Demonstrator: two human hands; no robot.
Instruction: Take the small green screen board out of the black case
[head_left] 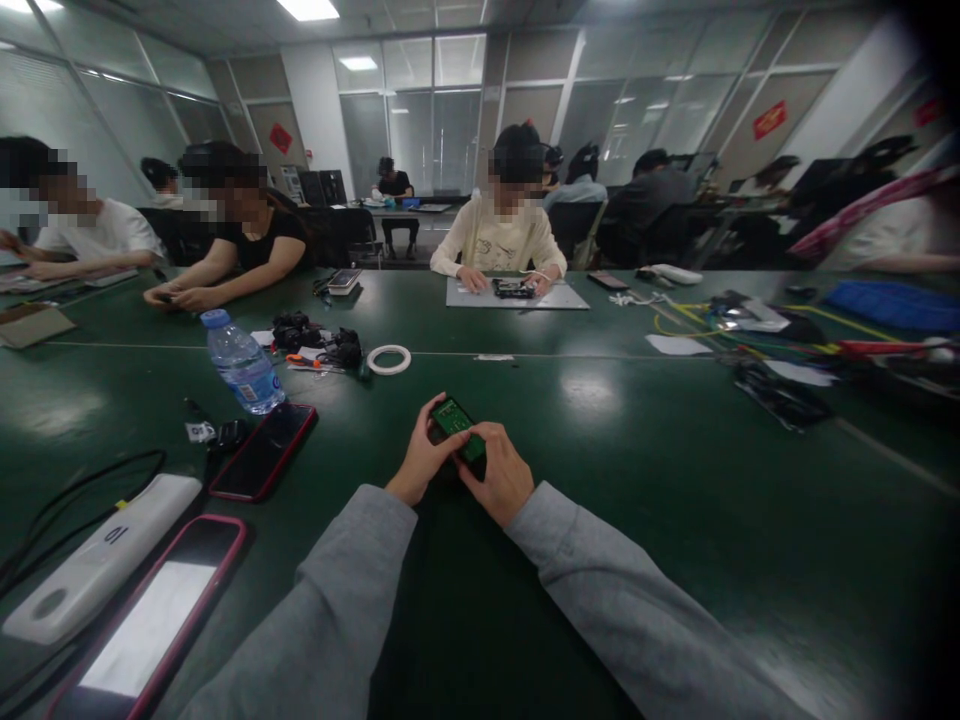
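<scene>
A small dark device with a green circuit board (452,417) is held between both hands above the green table (637,450), its board side facing up and tilted. My left hand (426,455) grips its left and lower edge, the thumb lying over the near side. My right hand (500,472) holds the right side, with thumb and index finger closed on the edge and board. The fingertips underneath are hidden.
To the left lie a red-edged phone (264,452), a pink-edged phone (154,615), a white power strip or similar device (105,560) and a water bottle (241,365). Ahead are a tape roll (389,360) and black parts (319,342). A person (499,235) sits opposite.
</scene>
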